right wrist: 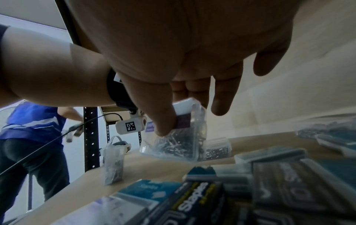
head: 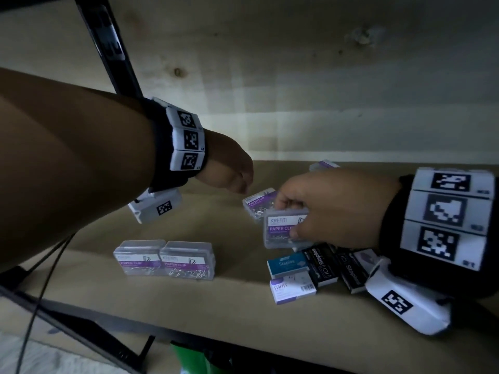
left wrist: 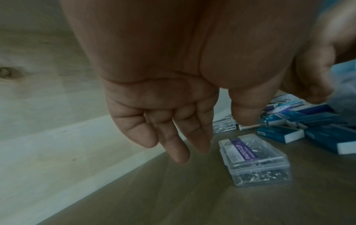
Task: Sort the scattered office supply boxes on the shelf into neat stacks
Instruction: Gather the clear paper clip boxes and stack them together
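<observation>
We see a dim pale wood back panel [head: 297, 76], tan shelf board [head: 189, 220], black metal upright [head: 108, 44], another person [right wrist: 32, 137] beyond.

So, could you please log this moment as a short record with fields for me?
right hand: pinches a clear paper clip box, lifted off the shelf
left hand: holds nothing, fingers relaxed, above the shelf
paired boxes: two paper clip boxes side by side, touching, near the front edge
loose box: flat on the shelf, behind the held one
staples boxes: unsorted cluster under the right wrist
</observation>
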